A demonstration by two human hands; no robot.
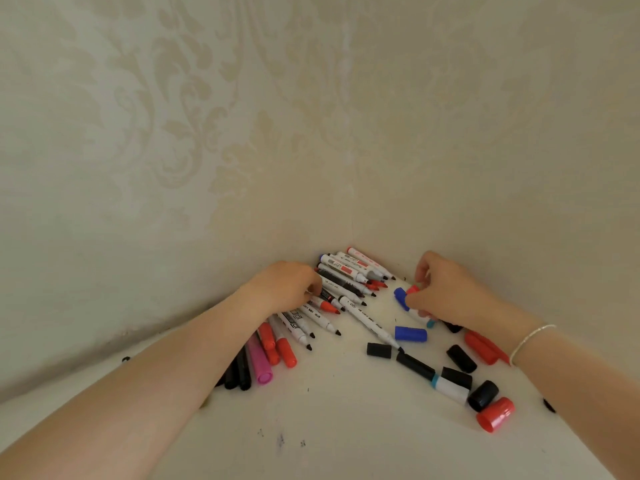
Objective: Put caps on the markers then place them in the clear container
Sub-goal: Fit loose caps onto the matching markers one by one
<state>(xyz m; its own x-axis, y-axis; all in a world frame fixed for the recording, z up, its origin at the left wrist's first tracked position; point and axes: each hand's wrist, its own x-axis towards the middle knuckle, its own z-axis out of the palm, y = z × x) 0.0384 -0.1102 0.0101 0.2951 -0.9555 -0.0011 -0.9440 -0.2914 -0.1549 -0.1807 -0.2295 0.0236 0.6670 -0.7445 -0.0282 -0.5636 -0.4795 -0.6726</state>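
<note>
Blue cap [401, 298] being pinched by right hand [446, 292] | left hand [285, 287] curling onto uncapped markers [346, 282], grasp unclear | white table [346, 427]

print on the markers [349, 271] is too blurred to read.

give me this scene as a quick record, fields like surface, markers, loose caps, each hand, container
surface: white table in a corner of patterned walls
markers: pile of uncapped markers, tips pointing right
loose caps: blue cap, red cap, several black caps
left hand: left hand reaches into the pile; grip hidden
right hand: right hand pinches a small red cap, beside another blue cap
container: not in view
</note>
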